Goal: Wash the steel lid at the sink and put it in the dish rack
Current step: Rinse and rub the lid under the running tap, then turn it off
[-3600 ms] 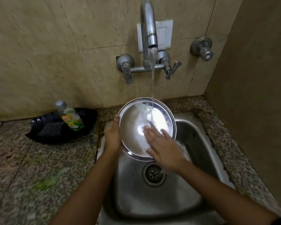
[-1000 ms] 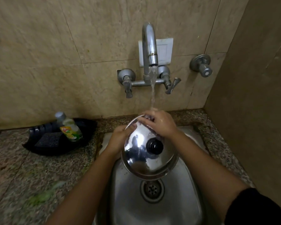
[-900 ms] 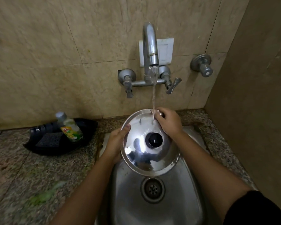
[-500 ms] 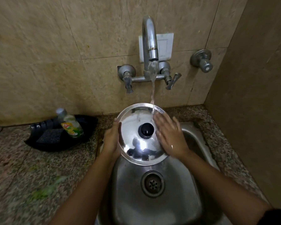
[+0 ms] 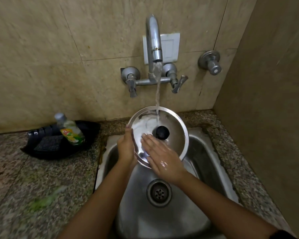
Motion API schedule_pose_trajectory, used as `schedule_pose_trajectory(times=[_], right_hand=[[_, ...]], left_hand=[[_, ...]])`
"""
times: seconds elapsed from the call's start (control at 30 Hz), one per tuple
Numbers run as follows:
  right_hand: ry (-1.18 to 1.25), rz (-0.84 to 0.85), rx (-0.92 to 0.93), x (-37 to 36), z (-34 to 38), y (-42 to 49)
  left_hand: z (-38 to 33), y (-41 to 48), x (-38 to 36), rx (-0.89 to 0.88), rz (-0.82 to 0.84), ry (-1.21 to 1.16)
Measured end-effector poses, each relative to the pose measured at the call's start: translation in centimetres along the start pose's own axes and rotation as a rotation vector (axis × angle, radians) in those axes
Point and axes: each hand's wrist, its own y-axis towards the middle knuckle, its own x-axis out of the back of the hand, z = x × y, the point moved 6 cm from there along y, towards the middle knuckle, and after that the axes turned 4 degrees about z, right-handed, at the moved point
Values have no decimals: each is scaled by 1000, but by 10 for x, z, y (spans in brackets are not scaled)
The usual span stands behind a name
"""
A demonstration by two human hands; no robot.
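1. The steel lid (image 5: 169, 135) is held tilted over the far left part of the sink (image 5: 212, 152), knob side toward the person, with its black knob (image 5: 162, 132) near the middle.
2. Water from the tap (image 5: 154, 44) lands on the far part of the lid, just beyond the knob, and white foam lies on its left side.
3. The left hand (image 5: 126, 149) is clamped on the lid's left rim, fingers curled round the edge; the thumb cannot be made out.
4. The right hand (image 5: 162, 159) lies flat and open on the near face, fingers spread and wet, gripping nothing.
5. The step in hand looks like rinsing and rubbing the top face. Done well, the flat palm sweeps around the knob while the left hand turns the rim so the stream reaches the foamy left side.
6. A wet rim held at one edge could slip, so a firm left grip matters.
7. The lid's far rim sits close to the tiled wall (image 5: 59, 66), and the tap levers hang above; tilting further back has little room.
8. The basin below and toward the near side is open, with the drain (image 5: 159, 193) uncovered.
9. On the granite counter (image 5: 33, 187) to the left, a black tray (image 5: 41, 152) holds a soap bottle (image 5: 70, 131), well apart from the lid.
10. No dish rack is in view.
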Motion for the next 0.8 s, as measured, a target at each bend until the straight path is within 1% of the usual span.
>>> schedule_pose_trajectory(times=[0.07,0.13,0.23,0.3,0.43,0.5,0.57,0.7,0.8], right_hand=[[-32,9,4,-1,-24,-26],[-17,-8,-70,5,-54,-41],[101,-117,-244,25,-89,-35],[134,-204,-353,38,-102,-23],[224,-350,-454,56,-114,-10],[263,-443,-491,63,-118,-11],[269,-500,-510,69,-120,-11],[287,-483,-478,74,-116,4],[309,-435,-426,70,-105,23]], left_hand=[[-2,2,8,4,-19,34],[-5,4,11,2,10,87],[-3,3,2,8,143,132],[-3,-3,-13,-27,243,171],[-13,-20,-51,-106,371,310],[-18,-21,-64,-144,379,392],[-23,-19,-74,-170,393,430],[-34,-7,-69,-181,341,354],[-41,1,-49,-243,234,297]])
